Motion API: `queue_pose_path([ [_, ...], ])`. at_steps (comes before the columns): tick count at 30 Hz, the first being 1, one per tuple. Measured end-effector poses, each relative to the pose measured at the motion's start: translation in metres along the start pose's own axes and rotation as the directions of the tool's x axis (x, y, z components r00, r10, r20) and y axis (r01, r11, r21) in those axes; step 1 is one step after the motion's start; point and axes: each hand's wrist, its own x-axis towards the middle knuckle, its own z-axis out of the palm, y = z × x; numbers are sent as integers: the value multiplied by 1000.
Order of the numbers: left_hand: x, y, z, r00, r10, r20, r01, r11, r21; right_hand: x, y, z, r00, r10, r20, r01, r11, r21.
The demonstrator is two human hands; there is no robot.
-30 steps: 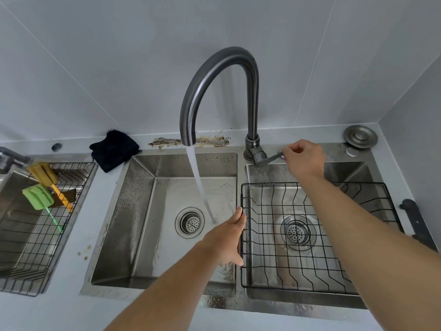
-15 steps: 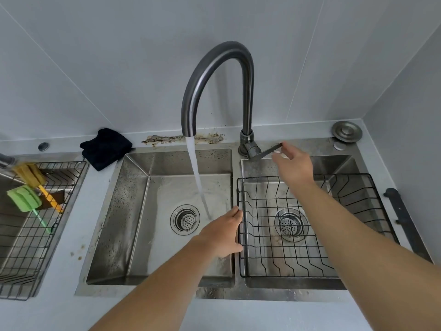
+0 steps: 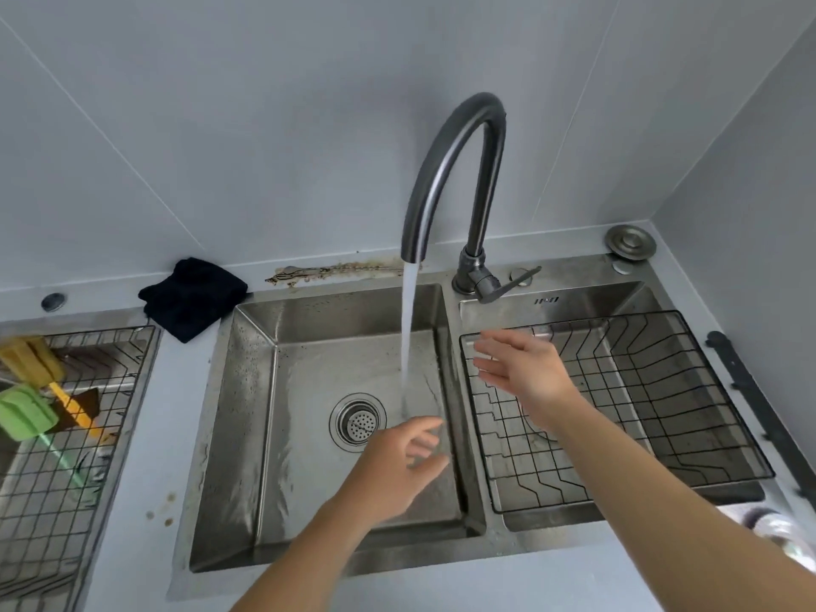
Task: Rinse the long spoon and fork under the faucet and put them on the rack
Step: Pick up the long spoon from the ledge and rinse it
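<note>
A dark curved faucet [image 3: 446,170] pours a stream of water [image 3: 408,337] into the left basin [image 3: 309,435]. Its lever handle [image 3: 512,287] sticks out to the right. A black wire rack [image 3: 662,413] sits in the right basin. My left hand [image 3: 397,461] hovers over the left basin just below the stream, fingers spread, holding nothing. My right hand [image 3: 525,373] floats above the rack's left edge, fingers loose and blurred, holding nothing. In a second wire rack [image 3: 66,479] at the far left lie a yellow utensil [image 3: 39,368] and a green utensil [image 3: 26,413] with long handles.
A black cloth [image 3: 192,295] lies on the counter behind the left basin. A round metal cap [image 3: 630,242] sits at the back right corner. A black bar [image 3: 759,413] runs along the right wall. Something shiny [image 3: 781,532] shows at the right edge.
My right hand let go of the faucet lever and drew back over the rack. My left hand came off the divider between the basins and spread its fingers. Water keeps running.
</note>
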Motion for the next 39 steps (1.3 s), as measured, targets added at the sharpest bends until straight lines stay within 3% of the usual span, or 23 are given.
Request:
queue_pose_path([
  [5, -3, -33, -43, 986, -75, -150, 35, 967, -253, -5, -12, 27, 999, 33, 16, -34, 998, 50],
  [9, 6, -48, -90, 970, -111, -214, 31, 939, -343, 4, -19, 50, 1000, 23, 3, -23, 1000, -3],
  [22, 79, -74, -211, 959, -31, -280, -4, 992, -123, 81, -47, 115, 999, -25, 19, 31, 922, -387],
  [25, 105, -76, -223, 963, -5, -269, -10, 999, -51, 101, -52, 124, 984, -177, -1, 131, 727, -675],
  [29, 147, -75, -234, 954, 82, -290, -40, 988, 148, 126, -58, 134, 971, -221, 92, 188, 469, -863],
  [36, 200, -70, -246, 939, 215, -270, -31, 832, 554, 171, -60, 152, 917, -277, 288, 322, 85, -943],
  [39, 219, -62, -245, 928, 269, -259, -31, 748, 663, 187, -59, 158, 897, -290, 333, 342, -20, -940],
])
